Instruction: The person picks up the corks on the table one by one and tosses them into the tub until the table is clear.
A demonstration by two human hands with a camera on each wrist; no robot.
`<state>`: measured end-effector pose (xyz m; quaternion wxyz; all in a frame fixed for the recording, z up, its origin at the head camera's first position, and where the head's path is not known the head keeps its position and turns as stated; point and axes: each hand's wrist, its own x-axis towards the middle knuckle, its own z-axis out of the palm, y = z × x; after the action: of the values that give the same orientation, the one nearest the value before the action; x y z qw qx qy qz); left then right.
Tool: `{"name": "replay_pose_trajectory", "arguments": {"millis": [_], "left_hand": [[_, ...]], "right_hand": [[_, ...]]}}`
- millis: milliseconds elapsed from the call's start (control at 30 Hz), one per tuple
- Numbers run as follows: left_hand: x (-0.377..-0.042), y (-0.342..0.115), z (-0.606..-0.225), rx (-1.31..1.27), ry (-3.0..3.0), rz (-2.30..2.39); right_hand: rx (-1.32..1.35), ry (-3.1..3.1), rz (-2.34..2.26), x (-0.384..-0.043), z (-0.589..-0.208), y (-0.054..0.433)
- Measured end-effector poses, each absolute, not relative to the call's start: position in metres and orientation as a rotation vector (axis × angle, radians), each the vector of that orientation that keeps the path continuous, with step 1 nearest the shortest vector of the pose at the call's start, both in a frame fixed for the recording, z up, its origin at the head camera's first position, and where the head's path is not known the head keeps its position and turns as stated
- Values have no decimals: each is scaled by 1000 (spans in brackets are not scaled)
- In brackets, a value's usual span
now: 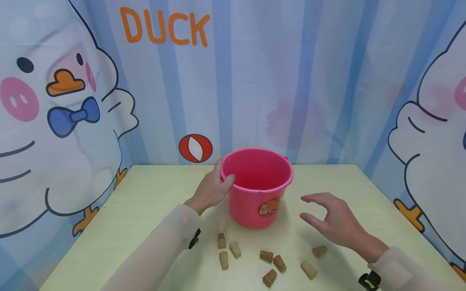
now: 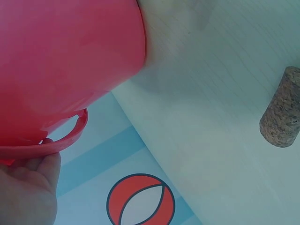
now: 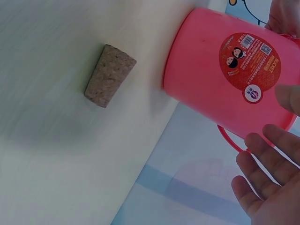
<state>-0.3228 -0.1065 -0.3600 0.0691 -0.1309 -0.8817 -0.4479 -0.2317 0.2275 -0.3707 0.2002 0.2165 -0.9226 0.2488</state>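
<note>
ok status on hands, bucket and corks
Left hand grips pink bucket by its rim; right hand empty. Bucket upright on table. Eight corks loose on near side. Nothing visible between right hand and bucket.

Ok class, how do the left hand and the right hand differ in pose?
The left hand grips the pink bucket by its rim; the right hand holds nothing. The left hand's thumb lies over the rim, while the right hand's thumb and fingers stand apart. Both are bare, with pale sleeves.

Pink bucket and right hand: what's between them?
In the head view, only bare tabletop shows between the pink bucket and the right hand.
</note>
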Motion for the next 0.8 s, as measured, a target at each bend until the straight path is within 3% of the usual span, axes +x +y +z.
{"name": "replay_pose_trajectory", "arguments": {"millis": [800], "left_hand": [[-324, -107, -361, -392, -2656, -1349]], "right_hand": [[723, -2767, 657, -230, -377, 247]]}}
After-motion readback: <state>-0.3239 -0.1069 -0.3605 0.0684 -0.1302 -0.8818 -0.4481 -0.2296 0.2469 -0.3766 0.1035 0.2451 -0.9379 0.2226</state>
